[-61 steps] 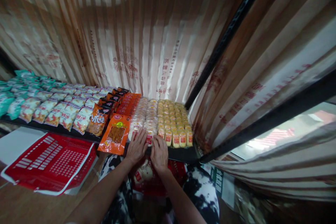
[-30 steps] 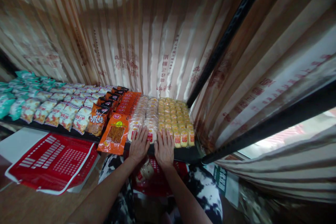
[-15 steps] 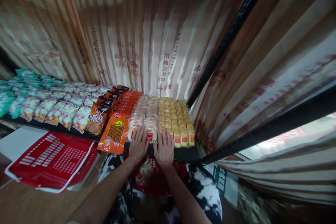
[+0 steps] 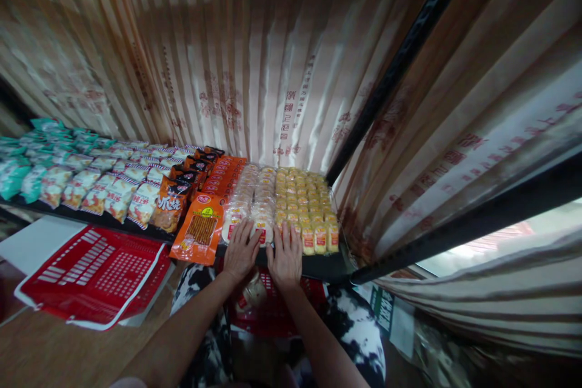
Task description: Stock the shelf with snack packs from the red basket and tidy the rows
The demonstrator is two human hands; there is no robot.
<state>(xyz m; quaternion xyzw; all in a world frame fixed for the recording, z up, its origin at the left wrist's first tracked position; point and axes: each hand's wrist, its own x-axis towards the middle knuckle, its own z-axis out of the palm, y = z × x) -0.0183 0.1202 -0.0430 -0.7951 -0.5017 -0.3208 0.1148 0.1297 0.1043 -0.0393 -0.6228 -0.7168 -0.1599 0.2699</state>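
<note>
Striped, printed paper lines the back and right side of a dark shelf (image 4: 325,267) stocked with snack packets in rows. Left hand (image 4: 239,253) lies flat, fingers spread, on the front of the pale round-cake packets (image 4: 248,197), fingertips touching the nearest packet. Right hand (image 4: 285,254) lies flat just beside it, fingers spread and pointing away, on the seam between the pale rows and the yellow cake packets (image 4: 305,199). Neither hand grips anything. Orange stick-snack packet (image 4: 199,231) overhangs the shelf edge, just left of the left hand. Further left: dark orange packets (image 4: 170,211), then white-and-red bags (image 4: 119,199), then teal bags (image 4: 18,173). Below the shelf, a red basket (image 4: 273,309) holds one pale packet; another red basket (image 4: 95,276) lies flat at left.
</note>
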